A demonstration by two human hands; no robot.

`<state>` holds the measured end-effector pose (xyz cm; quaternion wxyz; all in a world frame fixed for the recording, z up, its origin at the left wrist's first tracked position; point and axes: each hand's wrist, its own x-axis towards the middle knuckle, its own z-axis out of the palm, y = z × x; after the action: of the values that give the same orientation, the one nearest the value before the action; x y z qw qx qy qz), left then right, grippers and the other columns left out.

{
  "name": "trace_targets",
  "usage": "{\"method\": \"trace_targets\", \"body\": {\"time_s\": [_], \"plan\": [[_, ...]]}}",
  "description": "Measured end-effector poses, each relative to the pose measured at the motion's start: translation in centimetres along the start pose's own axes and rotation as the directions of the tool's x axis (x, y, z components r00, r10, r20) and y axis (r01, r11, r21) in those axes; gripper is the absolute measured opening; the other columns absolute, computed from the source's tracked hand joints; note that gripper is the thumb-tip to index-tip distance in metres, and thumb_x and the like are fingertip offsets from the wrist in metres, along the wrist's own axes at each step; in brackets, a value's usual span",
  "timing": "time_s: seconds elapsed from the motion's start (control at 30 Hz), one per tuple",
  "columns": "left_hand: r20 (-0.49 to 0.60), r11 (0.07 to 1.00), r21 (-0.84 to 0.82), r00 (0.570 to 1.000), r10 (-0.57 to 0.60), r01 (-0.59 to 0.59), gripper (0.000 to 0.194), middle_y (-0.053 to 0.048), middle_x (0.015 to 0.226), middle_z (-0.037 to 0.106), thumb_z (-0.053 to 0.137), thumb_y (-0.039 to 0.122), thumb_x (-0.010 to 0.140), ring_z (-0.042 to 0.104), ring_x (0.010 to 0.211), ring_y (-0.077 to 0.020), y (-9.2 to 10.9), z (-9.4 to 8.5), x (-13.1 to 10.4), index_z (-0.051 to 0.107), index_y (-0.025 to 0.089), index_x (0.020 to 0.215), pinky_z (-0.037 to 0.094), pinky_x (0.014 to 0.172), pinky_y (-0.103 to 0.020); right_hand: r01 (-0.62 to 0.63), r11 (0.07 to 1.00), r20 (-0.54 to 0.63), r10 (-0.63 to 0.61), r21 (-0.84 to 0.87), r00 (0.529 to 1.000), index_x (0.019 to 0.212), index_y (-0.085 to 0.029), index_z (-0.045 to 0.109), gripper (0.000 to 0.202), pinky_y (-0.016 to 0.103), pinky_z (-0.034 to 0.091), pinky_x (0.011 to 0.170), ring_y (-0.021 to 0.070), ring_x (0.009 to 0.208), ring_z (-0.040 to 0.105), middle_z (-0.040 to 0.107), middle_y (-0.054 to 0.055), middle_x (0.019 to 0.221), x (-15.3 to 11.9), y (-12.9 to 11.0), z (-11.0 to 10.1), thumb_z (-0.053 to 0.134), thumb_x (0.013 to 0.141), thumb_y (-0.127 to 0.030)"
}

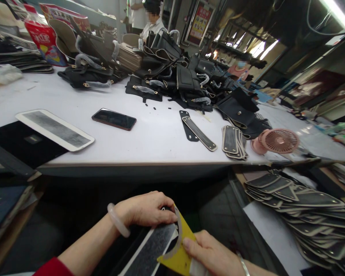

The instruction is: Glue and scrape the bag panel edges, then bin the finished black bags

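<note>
Low in the head view, my left hand (149, 210), with a pale bangle at its wrist, is closed on the far end of a dark strip (151, 251) with white edges. My right hand (208, 251) grips a yellow tool (184, 230) with a curved grey edge, thumb on its face. The tool's curved edge lies against the strip's end, close to my left fingertips. The near end of the strip runs out of the frame at the bottom.
On the white table (149, 145) are a phone (114, 119), a white-edged panel (56, 129), small strap pieces (199, 134), a pink fan (280, 141) and piled black bags (189, 78). Stacked dark pieces (310, 211) lie at right. A person (153, 23) is behind the bags.
</note>
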<state>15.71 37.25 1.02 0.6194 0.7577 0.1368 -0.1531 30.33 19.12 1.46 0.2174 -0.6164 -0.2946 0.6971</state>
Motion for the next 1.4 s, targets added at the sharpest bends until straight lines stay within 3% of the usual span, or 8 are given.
{"method": "trace_targets", "body": {"time_s": [0.23,0.5,0.73,0.93,1.07,1.2,1.3,1.4], "plan": [[0.003,1.0,-0.023,1.0,-0.007,0.007,0.03,0.001,0.064,0.059,0.053,0.034,0.081,0.049,0.052,-0.0102,0.0,0.0,0.1,0.071,0.017,0.097,0.036,0.046,-0.018,0.032,0.998,-0.077,-0.028,0.062,0.997,0.077,-0.01,0.063,0.078,0.019,0.03,0.052,0.0083,0.058,0.04,0.053,0.004,0.069,1.2,3.2,0.9,0.048,0.071,-0.087],[0.013,0.997,-0.073,1.0,-0.013,0.014,0.029,0.001,0.061,0.056,0.055,0.034,0.08,0.048,0.051,-0.0104,-0.4,0.1,0.1,0.071,0.015,0.094,0.037,0.046,-0.018,-0.006,1.0,-0.06,0.006,0.003,0.998,0.08,-0.01,0.063,0.076,0.017,0.029,0.043,0.0052,0.046,0.035,0.048,-0.001,0.06,0.7,0.6,0.8,0.051,0.07,-0.084],[0.01,0.995,-0.097,1.0,-0.025,0.025,0.036,-0.002,0.07,0.065,0.062,0.041,0.077,0.05,0.053,-0.011,-0.8,0.2,0.1,0.071,0.015,0.1,0.04,0.048,-0.02,-0.013,0.991,-0.049,0.019,0.136,0.999,0.076,-0.01,0.062,0.081,0.017,0.03,0.043,0.0041,0.045,0.036,0.049,0.0,0.06,1.7,0.8,2.0,0.052,0.063,-0.089],[-0.003,0.99,-0.142,1.0,-0.016,0.016,0.039,-0.002,0.078,0.066,0.065,0.038,0.076,0.053,0.06,-0.012,-0.9,0.4,0.0,0.068,0.018,0.109,0.042,0.054,-0.02,-0.029,0.996,-0.07,0.035,0.085,0.997,0.068,-0.01,0.062,0.089,0.017,0.031,0.038,0.0064,0.039,0.043,0.05,0.001,0.053,2.7,0.9,3.0,0.044,0.055,-0.097],[-0.137,0.996,-0.082,0.989,-0.052,0.041,0.046,-0.004,0.089,0.067,0.062,0.05,0.08,0.058,0.073,-0.0162,-0.2,1.1,-1.3,0.064,0.018,0.113,0.045,0.063,-0.024,0.002,0.999,-0.112,0.004,0.053,0.994,0.055,-0.014,0.055,0.088,0.018,0.029,0.036,0.0078,0.036,0.044,0.05,0.003,0.045,3.0,1.3,3.7,0.035,0.056,-0.099],[-0.354,0.997,-0.044,0.932,-0.077,0.066,0.041,-0.002,0.094,0.066,0.055,0.052,0.086,0.057,0.081,-0.0171,1.3,2.5,-2.8,0.063,0.02,0.11,0.045,0.072,-0.026,0.052,0.997,-0.096,-0.046,0.065,0.994,0.047,-0.015,0.051,0.088,0.019,0.03,0.035,0.0093,0.035,0.045,0.05,0.005,0.042,3.0,1.4,4.4,0.029,0.059,-0.099],[-0.411,0.993,-0.035,0.904,-0.117,0.113,0.039,-0.001,0.092,0.065,0.05,0.049,0.089,0.056,0.079,-0.0164,2.3,3.7,-3.2,0.063,0.02,0.111,0.044,0.07,-0.027,0.071,0.995,-0.083,-0.066,0.064,0.994,0.042,-0.016,0.048,0.088,0.02,0.03,0.036,0.0101,0.034,0.045,0.049,0.007,0.04,3.0,1.7,5.0,0.026,0.06,-0.099],[-0.436,0.986,-0.065,0.884,-0.168,0.156,0.045,-0.003,0.094,0.065,0.045,0.052,0.092,0.057,0.08,-0.0175,2.5,4.6,-3.2,0.06,0.021,0.12,0.044,0.07,-0.028,0.127,0.987,-0.041,-0.124,0.102,0.991,0.049,-0.015,0.056,0.087,0.022,0.032,0.039,0.0123,0.04,0.048,0.054,0.008,0.046,2.3,2.5,5.1,0.03,0.064,-0.097]]}}
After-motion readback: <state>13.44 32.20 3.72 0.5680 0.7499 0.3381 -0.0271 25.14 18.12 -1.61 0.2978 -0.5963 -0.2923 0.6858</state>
